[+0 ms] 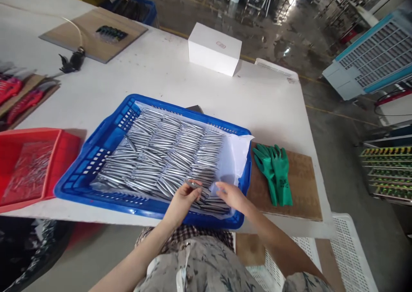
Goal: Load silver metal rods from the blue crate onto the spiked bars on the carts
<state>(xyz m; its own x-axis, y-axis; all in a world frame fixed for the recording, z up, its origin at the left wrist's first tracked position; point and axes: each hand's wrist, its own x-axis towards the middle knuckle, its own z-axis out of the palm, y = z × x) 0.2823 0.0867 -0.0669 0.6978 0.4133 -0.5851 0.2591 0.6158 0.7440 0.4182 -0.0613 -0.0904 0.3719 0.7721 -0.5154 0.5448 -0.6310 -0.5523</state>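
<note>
Rows of slim silver spindle-shaped pieces (180,152) lie on white paper (230,154) inside a blue plastic basket (96,203). Above the near right part of the basket, my left hand (185,199) pinches one silver piece (193,184) between thumb and fingers. My right hand (233,196) hovers just to its right, over the paper, fingers slightly apart with nothing visible in them. A small gap separates the two hands. Part of the near rows is hidden beneath my hands.
Green gloves (275,171) rest on a brown board (304,184) at the right. A red bin (61,163) of small clear parts stands left of the basket. Behind are a white box (214,49) and a cardboard sheet (96,34). The table edge runs along my waist.
</note>
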